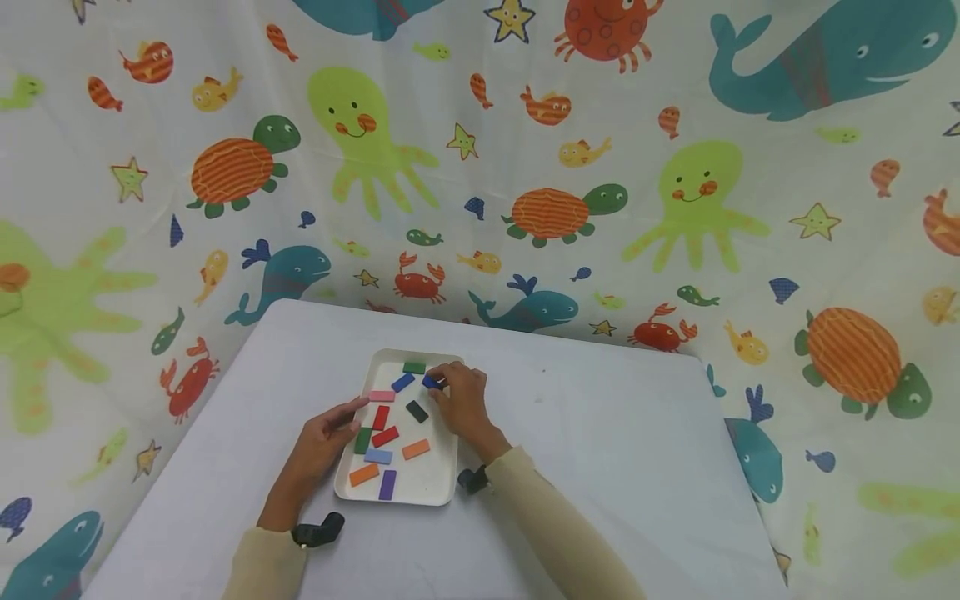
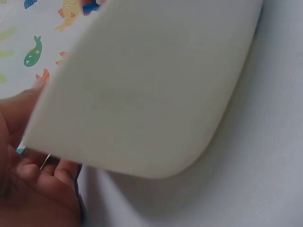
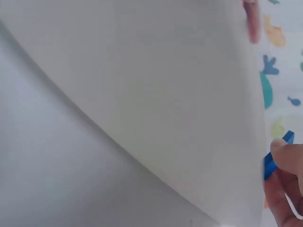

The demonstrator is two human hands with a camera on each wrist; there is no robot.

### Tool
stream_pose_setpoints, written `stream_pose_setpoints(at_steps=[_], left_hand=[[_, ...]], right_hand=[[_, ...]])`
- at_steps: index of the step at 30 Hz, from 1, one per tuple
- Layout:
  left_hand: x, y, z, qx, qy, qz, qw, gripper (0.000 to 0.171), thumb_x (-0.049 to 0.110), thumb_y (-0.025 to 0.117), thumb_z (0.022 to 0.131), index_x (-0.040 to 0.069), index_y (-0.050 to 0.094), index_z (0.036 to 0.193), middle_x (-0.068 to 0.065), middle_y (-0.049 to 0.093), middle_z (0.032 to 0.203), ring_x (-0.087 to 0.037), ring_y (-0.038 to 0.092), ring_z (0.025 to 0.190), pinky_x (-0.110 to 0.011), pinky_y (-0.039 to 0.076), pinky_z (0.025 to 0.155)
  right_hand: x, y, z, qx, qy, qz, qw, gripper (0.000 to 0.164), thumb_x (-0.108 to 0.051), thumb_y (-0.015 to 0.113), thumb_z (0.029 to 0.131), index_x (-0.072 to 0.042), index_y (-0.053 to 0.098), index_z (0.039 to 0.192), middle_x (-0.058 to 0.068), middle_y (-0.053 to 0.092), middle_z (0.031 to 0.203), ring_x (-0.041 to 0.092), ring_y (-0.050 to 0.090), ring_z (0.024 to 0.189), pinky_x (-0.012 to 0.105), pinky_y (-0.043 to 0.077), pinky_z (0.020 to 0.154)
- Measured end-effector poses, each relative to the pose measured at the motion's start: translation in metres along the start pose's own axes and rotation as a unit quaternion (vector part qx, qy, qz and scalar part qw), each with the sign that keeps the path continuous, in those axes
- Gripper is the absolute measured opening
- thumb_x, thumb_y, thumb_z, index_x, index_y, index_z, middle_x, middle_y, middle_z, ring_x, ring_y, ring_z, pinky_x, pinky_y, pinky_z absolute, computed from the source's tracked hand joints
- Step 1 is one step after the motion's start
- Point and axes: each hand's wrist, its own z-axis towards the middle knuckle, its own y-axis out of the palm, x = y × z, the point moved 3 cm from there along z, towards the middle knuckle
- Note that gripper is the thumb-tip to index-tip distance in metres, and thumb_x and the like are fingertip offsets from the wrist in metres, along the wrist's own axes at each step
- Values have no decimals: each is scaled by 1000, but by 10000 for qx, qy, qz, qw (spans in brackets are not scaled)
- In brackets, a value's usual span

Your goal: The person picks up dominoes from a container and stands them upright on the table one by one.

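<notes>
Pinching a blue block (image 1: 430, 382), the right hand (image 1: 465, 400) faces the left hand (image 1: 326, 435) across a white tray (image 1: 431, 483). I cannot tell whether the left grips it.

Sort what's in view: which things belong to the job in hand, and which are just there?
Job:
tray, left hand at its edge
blue block, pinched by right hand
other blocks in the tray

Just there:
table
sea-creature cloth
black wrist devices

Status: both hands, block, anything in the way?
Left hand at left rim of tray. Right hand pinching blue block, tray's far right. Second blue block, green block close by; no obstruction visible.
</notes>
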Motion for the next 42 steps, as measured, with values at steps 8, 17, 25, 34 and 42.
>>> stream_pose_setpoints(at_steps=[8,17,25,34,42], left_hand=[[4,1,-8,28,109,99,9999,56,39,64,107,24,50,160,-10,36,174,-39,35,160,-50,42,121],[4,-1,-12,55,278,169,9995,52,33,62,109,24,52,159,-8,37,173,-38,32,162,-51,37,124],[1,-5,-11,-11,246,102,9996,51,31,61,109,23,51,159,-7,37,173,-37,31,162,-50,36,125],[-1,-8,-9,-33,108,22,9999,51,30,61,109,25,52,159,-7,37,174,-37,29,163,-50,37,124],[-2,-8,-6,-27,193,71,9998,50,29,61,109,23,53,158,-8,38,173,-38,31,162,-49,36,124]], right_hand=[[6,-21,-1,407,-178,706,9965,26,-17,75,100,-18,68,126,-2,74,121,12,72,109,48,39,112],[18,-38,-1,620,17,1045,9926,26,-12,73,101,-15,65,126,2,74,121,19,71,113,55,36,116],[32,-45,0,913,89,1208,9884,28,-5,72,100,-13,66,126,4,75,120,21,73,112,60,40,123],[46,-47,2,934,394,1272,9867,29,-1,73,98,-11,66,124,8,75,120,24,74,112,46,55,114],[54,-43,1,756,975,1237,9846,28,-2,73,98,-13,65,123,6,75,121,23,74,113,43,56,113]])
